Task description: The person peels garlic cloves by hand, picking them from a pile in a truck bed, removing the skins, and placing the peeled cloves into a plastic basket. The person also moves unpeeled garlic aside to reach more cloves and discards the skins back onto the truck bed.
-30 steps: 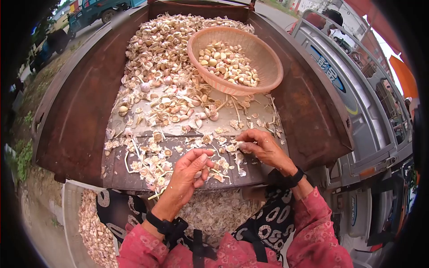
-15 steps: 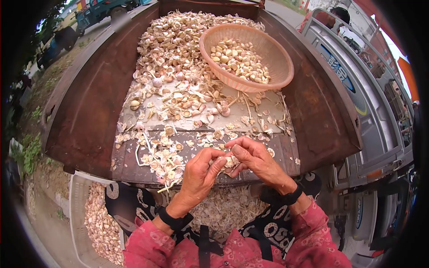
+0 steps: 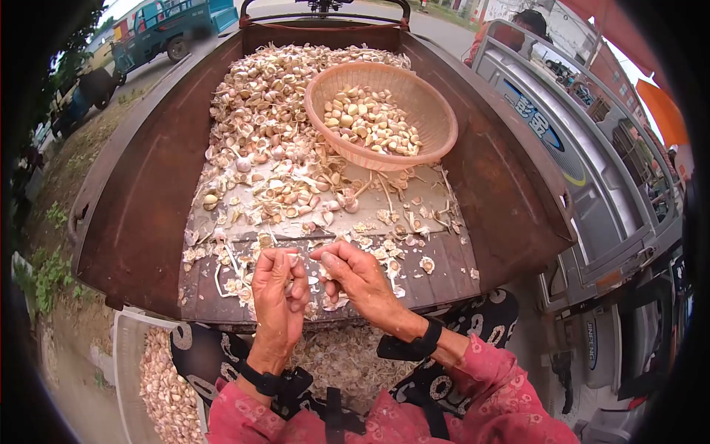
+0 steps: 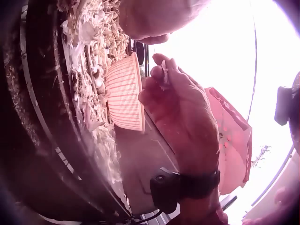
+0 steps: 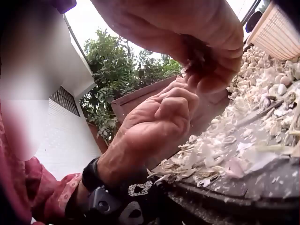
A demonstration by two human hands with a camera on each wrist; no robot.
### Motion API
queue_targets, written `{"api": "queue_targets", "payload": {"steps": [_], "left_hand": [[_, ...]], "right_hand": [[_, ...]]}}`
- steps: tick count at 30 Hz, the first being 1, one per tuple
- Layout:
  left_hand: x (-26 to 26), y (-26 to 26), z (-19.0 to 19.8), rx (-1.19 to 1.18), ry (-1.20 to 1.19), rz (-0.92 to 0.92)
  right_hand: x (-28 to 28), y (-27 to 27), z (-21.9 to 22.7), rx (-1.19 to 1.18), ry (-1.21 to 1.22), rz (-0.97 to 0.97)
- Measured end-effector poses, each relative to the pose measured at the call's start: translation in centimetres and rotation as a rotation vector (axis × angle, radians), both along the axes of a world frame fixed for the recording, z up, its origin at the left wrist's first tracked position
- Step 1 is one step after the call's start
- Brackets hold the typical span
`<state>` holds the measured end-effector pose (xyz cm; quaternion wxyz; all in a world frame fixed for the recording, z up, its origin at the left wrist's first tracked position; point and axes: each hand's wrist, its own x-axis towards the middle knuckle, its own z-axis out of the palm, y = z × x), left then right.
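Observation:
Both hands are close together above the front edge of the rusty truck bed in the head view. My left hand [image 3: 275,307] has curled fingers, with its thumb and forefinger pinching a small pale garlic clove [image 3: 293,260], mostly hidden by the fingertips. Just beside it, my right hand [image 3: 366,292] pinches a whitish scrap of garlic skin [image 4: 165,73], which shows between thumb and fingers in the left wrist view. The right wrist view shows the two hands' fingertips meeting. Loose skins and stalks lie beneath them on the dark boards.
A pink plastic basket [image 3: 444,140] holding peeled cloves stands on the bed at back right. Behind and left of it spreads a heap of garlic [image 3: 259,89]. High rusty side walls [image 3: 148,177] flank the bed. A white crate [image 3: 127,370] of cloves sits below left.
A second ago the hands were apart, the right one down among the skins. They came together by half a second ago, and now both sit further left in the head view.

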<state>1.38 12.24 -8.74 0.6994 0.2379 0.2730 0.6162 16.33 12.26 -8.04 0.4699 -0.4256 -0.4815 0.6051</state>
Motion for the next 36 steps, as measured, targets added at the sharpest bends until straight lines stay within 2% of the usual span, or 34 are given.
{"api": "queue_targets", "payload": {"steps": [1, 2, 3, 4, 5, 6, 7, 8, 9, 11, 12, 14, 16, 18, 21, 25, 26, 27, 28, 29, 30, 32, 34, 36], "left_hand": [[-1.6, 1.2, -0.8, 0.0, -0.041, 0.078], [-3.1, 2.2, -1.3, -0.039, -0.082, 0.135], [-5.1, 3.4, -3.0, -0.02, -0.189, 0.117], [-6.5, 4.1, -4.2, -0.119, -0.222, 0.163], [-7.4, 4.7, -5.2, -0.131, -0.254, 0.097], [-8.3, 5.3, -6.2, -0.092, -0.251, 0.028], [-9.2, 5.8, -7.1, -0.053, -0.24, -0.029], [-9.9, 6.3, -7.9, -0.018, -0.225, -0.077], [-10.6, 6.7, -8.8, 0.015, -0.21, -0.116], [-11.7, 7.4, -10.3, 0.095, -0.162, -0.166], [-11.3, 7.4, -9.8, 0.121, -0.28, -0.23], [-9.9, 5.6, -6.3, -0.02, -0.221, -0.018], [-10.6, 5.3, -5.6, -0.031, -0.179, 0.044], [-10.9, 5.2, -5.2, 0.003, -0.257, 0.041], [-10.4, 4.3, -4.0, -0.003, -0.212, 0.085], [-8.2, 3.4, -2.5, -0.049, -0.25, 0.122], [-6.7, 3.4, -1.6, -0.173, -0.241, 0.254], [-6.4, 3.3, -1.3, -0.304, -0.234, 0.381], [-8.1, 3.0, -3.2, -0.118, -0.209, 0.123], [-8.0, 2.7, -3.2, -0.118, -0.209, 0.098], [-7.5, 2.5, -2.9, -0.114, -0.206, 0.064], [-6.8, 2.3, -1.8, -0.125, -0.155, 0.025], [-6.5, 2.1, -1.1, -0.144, -0.094, -0.021], [-6.3, 2.1, -0.8, -0.148, -0.078, -0.067]], "right_hand": [[0.1, 1.1, 1.2, 0.354, -0.478, 0.086], [-0.9, 2.3, 1.1, 0.696, -0.826, 0.116], [-1.9, 2.2, 2.6, 0.942, -0.955, 0.096], [-3.4, 2.1, 3.1, 1.223, -1.015, 0.062], [-5.5, 1.7, 6.9, 1.176, -1.325, 0.349], [-14.5, 2.0, 1.9, 1.059, -1.669, -0.187], [-20.2, 2.1, -2.0, 0.692, -1.749, -1.038], [-26.3, 4.4, -6.0, 0.427, -1.659, -0.73], [-22.1, 3.1, -3.6, 0.399, -1.684, -0.74], [-20.7, 2.3, -3.9, 0.392, -1.741, -0.654], [-21.8, 1.6, -3.1, 0.407, -1.722, -0.6], [-23.3, 0.1, -1.8, 0.506, -1.701, -0.472], [-23.8, -1.5, -0.6, 0.574, -1.677, -0.354], [-23.3, -3.0, 1.2, 0.668, -1.649, -0.23], [-21.0, -4.4, 5.6, 0.854, -1.572, -0.036], [-14.2, -3.1, 11.0, 1.121, -1.541, 0.222], [-9.5, -0.1, 11.2, 1.172, -1.159, 0.417], [-5.4, 2.5, 10.7, 1.039, -0.986, 0.335], [-2.3, 5.4, 9.0, 0.987, -1.021, 0.256], [1.3, 8.8, 5.3, 1.1, -0.956, 0.167], [3.6, 10.4, 4.4, 0.949, -1.104, 0.155], [6.7, 13.1, 1.8, 0.646, -1.241, 0.148], [8.3, 13.9, -1.2, 0.575, -1.186, 0.122], [8.1, 13.7, -2.2, 0.504, -1.13, 0.099]]}}
